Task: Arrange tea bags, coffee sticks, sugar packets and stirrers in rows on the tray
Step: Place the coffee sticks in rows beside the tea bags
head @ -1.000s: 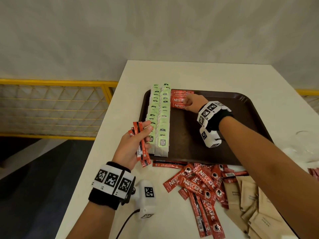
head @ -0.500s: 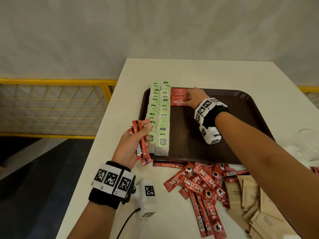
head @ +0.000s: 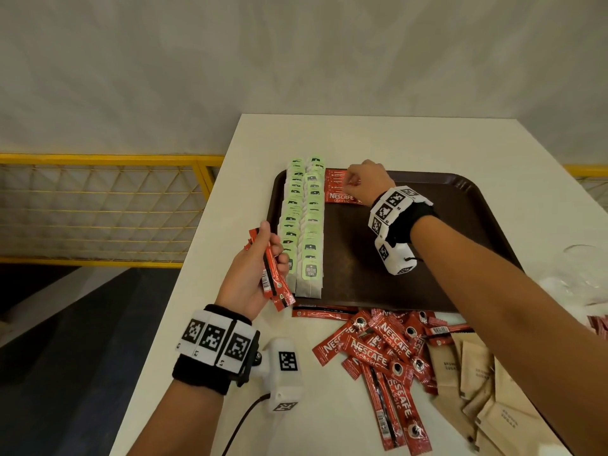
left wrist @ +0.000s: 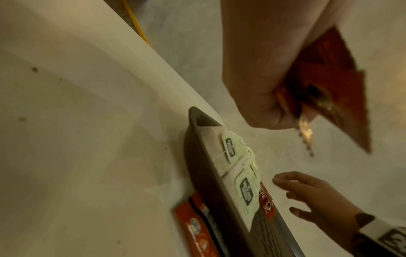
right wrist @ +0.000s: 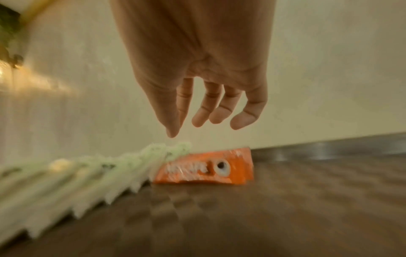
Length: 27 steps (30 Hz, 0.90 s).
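Note:
A dark brown tray (head: 460, 232) lies on the white table (head: 362, 139). Two rows of green-tagged tea bags (head: 304, 222) run down its left side. Red coffee sticks (head: 340, 192) lie side by side at the tray's far end, next to the tea bags. My right hand (head: 360, 179) hovers just above those sticks (right wrist: 204, 171), fingers (right wrist: 248, 114) hanging relaxed and holding nothing. My left hand (head: 260, 258) grips a small bunch of red coffee sticks (head: 273, 274) left of the tray; the same bunch (left wrist: 329, 83) shows blurred in the left wrist view.
A loose heap of red coffee sticks (head: 385, 353) lies on the table before the tray's near edge, with brown sugar packets (head: 477, 390) to its right. Clear plastic wrap (head: 579, 274) sits at the right. A yellow railing (head: 108, 205) lies beyond the table's left edge.
My right hand has lifted off the laid coffee sticks and drawn slightly toward the tray's far end. The left hand keeps its bunch, barely moved.

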Tool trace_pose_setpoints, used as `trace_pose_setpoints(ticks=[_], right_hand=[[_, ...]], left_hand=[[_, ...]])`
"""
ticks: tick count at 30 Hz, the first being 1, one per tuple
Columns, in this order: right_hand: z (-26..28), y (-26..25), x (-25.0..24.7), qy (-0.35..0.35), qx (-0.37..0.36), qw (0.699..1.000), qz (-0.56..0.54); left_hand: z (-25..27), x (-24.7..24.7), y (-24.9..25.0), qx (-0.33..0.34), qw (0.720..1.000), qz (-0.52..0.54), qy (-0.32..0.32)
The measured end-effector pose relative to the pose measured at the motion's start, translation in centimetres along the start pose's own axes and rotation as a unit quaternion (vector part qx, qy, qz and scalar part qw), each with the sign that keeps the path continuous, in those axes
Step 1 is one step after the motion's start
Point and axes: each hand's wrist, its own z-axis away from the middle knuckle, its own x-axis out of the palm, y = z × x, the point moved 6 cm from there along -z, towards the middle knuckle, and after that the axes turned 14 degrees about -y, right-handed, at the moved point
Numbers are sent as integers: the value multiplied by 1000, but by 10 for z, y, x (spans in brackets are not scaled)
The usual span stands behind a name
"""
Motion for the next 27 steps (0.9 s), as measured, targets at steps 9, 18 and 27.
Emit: trace_pose_setpoints(ticks=[9,18,27], right_hand=[[104,-115,2,-180,-192,957,-124],[150,-138,42,-199,-249,940,-123],[150,-109,29,-217,-193,915,-281]], left_hand=[[3,18,-5,-14,1000,-26,-9],[17,11,-4,-12,997,-59,37],[25,18,-4,17,997,-39,-67]])
